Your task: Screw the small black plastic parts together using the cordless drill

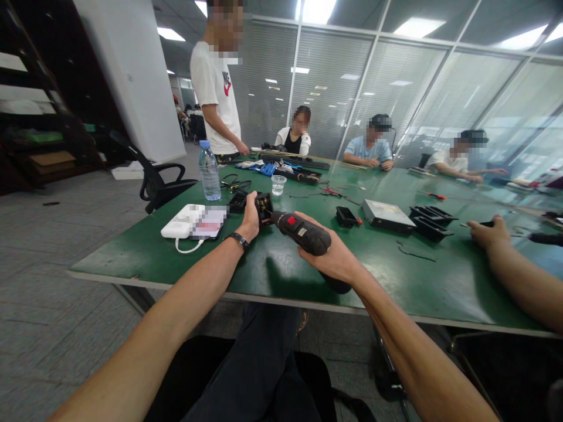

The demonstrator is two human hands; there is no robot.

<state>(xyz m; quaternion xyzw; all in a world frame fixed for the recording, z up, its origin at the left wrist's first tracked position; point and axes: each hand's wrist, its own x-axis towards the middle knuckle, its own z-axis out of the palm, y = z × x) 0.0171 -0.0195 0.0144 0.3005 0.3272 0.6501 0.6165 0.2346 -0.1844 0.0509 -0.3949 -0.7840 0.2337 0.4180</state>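
Observation:
My left hand (251,218) is closed around a small black box-shaped housing (264,206), its open side turned to the right with brass-coloured parts showing inside. In my right hand (333,253) is a black cordless drill (303,233) with a red mark on top. The drill's front end points left at the housing's open side; whether the bit touches it I cannot tell. Both are held above the green table (281,275). Behind my left hand lies another black part (238,202), partly hidden.
A white power bank (182,221) is cabled to a phone (209,223). Nearby stand a water bottle (209,173) and a plastic cup (278,185). Black housings (432,221) and a white box (387,215) lie to the right. A co-worker's hand (490,232) works at the far right.

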